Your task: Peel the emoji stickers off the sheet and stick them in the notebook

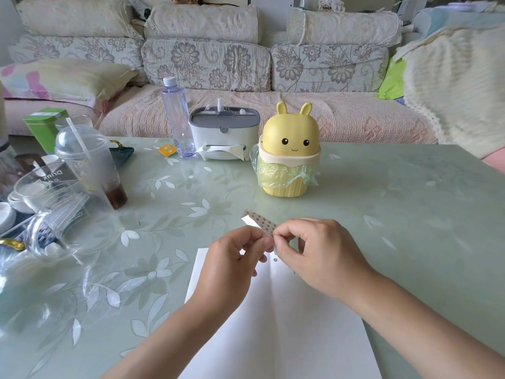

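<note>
A small sheet of orange emoji stickers [259, 220] is held up above the table, tilted away from me. My left hand [232, 266] pinches its near edge between thumb and fingers. My right hand [314, 255] pinches at the same edge with thumb and forefinger, touching the left fingertips. Below both hands lies the open white notebook [281, 324], its pages blank except for one small orange sticker [275, 260] near the top by the centre fold.
A yellow bunny-shaped desk bin [289, 157] with a green liner stands behind the hands. At the left are a domed plastic cup [90, 165], glass bowls [52, 192] and a green box. A water bottle [177, 119] and tissue box [224, 135] stand at the back.
</note>
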The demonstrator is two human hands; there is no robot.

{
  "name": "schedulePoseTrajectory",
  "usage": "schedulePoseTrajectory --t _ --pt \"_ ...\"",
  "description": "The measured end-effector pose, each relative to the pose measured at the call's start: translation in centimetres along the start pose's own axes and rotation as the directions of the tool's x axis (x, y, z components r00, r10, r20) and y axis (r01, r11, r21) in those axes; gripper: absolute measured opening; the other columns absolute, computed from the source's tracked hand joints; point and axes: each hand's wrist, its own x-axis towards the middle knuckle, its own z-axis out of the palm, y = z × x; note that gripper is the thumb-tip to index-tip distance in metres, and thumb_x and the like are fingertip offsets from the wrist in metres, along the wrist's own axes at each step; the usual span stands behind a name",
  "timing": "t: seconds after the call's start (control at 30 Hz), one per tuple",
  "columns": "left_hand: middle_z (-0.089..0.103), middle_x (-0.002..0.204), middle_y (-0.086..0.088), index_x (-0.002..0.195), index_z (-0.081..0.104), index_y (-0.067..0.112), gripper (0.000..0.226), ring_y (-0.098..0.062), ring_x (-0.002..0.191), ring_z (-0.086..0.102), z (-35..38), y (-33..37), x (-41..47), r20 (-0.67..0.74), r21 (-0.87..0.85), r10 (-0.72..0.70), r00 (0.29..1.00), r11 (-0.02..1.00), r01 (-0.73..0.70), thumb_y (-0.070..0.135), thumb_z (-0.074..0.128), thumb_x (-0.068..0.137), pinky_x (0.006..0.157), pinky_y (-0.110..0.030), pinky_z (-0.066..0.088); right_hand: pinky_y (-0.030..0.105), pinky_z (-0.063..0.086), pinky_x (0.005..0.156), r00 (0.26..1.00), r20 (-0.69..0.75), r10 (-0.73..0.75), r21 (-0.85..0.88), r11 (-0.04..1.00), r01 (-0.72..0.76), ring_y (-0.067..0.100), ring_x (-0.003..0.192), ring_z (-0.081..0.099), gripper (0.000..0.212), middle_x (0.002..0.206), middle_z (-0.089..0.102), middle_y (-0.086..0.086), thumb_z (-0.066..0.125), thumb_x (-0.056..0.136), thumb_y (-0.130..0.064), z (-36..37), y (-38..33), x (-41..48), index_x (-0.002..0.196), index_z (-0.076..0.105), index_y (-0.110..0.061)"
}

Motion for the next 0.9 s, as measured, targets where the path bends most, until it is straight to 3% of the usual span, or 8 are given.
schedulePoseTrajectory --t 0.1,0.27,0.47,0.57,0.67,0.77,0.9 --pt "0.07 0.072 0.01 0.08 0.07 0.016 0.019 -0.005 0.062 0.062 0.2 -0.1 0.0 -0.008 -0.074 -0.026 1.0 0.997 0.026 0.013 0.063 0.097 0.057 -0.019 0.049 0.008 0.026 0.052 0.999 -0.036 -0.021 -0.024 1.0 0.02 -0.007 0.057 0.048 0.014 0.061 0.052 -0.022 0.059 0.084 -0.034 0.1 0.0 0.0 0.073 0.063 -0.028" --pt "0.071 0.076 0.001 0.088 0.071 0.01 0.017 -0.01 0.071 0.066 0.7 0.0 -0.4 -0.011 -0.249 -0.106 0.994 0.963 0.1 0.012 0.059 0.1 0.06 -0.028 0.054 0.028 0.041 0.044 0.975 -0.147 -0.165 -0.15 0.978 0.142 0.007 0.054 0.046 0.017 0.064 0.063 -0.01 0.06 0.087 -0.029 0.9 0.0 0.0 0.072 0.065 -0.025" --pt "0.067 0.074 0.005 0.085 0.067 0.014 0.018 -0.012 0.074 0.066 0.6 -0.2 -0.4 -0.064 -0.194 -0.068 0.996 0.979 0.054 0.014 0.057 0.101 0.061 -0.028 0.054 0.034 0.041 0.039 0.953 -0.189 -0.235 -0.255 0.949 0.183 0.02 0.049 0.051 0.023 0.061 0.06 -0.004 0.057 0.092 -0.026 1.7 0.0 0.1 0.071 0.064 -0.02" --pt "0.066 0.074 0.009 0.085 0.065 0.016 0.018 -0.008 0.072 0.065 0.4 -0.2 -0.5 -0.063 -0.129 -0.036 0.997 0.991 0.028 0.015 0.055 0.101 0.059 -0.022 0.053 0.032 0.044 0.043 0.984 -0.117 -0.134 -0.153 0.981 0.116 0.012 0.049 0.046 0.02 0.064 0.059 -0.008 0.054 0.091 -0.033 1.6 -0.4 0.2 0.074 0.062 -0.025" --pt "0.067 0.077 0.012 0.086 0.065 0.017 0.018 -0.008 0.075 0.065 0.1 -0.3 -0.3 -0.042 -0.129 -0.03 0.999 0.991 0.025 0.014 0.055 0.101 0.061 -0.023 0.054 0.027 0.042 0.051 0.999 -0.012 0.045 0.06 0.997 -0.044 0.005 0.054 0.049 0.019 0.066 0.059 -0.018 0.056 0.091 -0.038 1.2 -0.7 0.4 0.077 0.064 -0.029" --pt "0.068 0.079 0.01 0.086 0.065 0.018 0.019 -0.013 0.079 0.067 -0.2 -0.5 -0.1 -0.025 -0.19 -0.044 0.999 0.981 0.038 0.012 0.055 0.101 0.063 -0.028 0.056 0.026 0.04 0.052 0.98 0.089 0.177 0.245 0.95 -0.194 0.007 0.049 0.046 0.014 0.059 0.057 -0.022 0.064 0.093 -0.032 1.0 -0.8 0.5 0.081 0.07 -0.029" --pt "0.069 0.082 0.001 0.087 0.065 0.013 0.018 -0.015 0.083 0.07 -0.6 -0.8 0.1 -0.018 -0.207 -0.042 0.999 0.978 0.037 0.015 0.055 0.102 0.066 -0.03 0.057 0.024 0.043 0.054 0.963 0.112 0.246 0.343 0.9 -0.27 0.007 0.049 0.047 0.004 0.061 0.061 -0.022 0.076 0.087 -0.033 0.8 -1.1 0.5 0.084 0.074 -0.033"
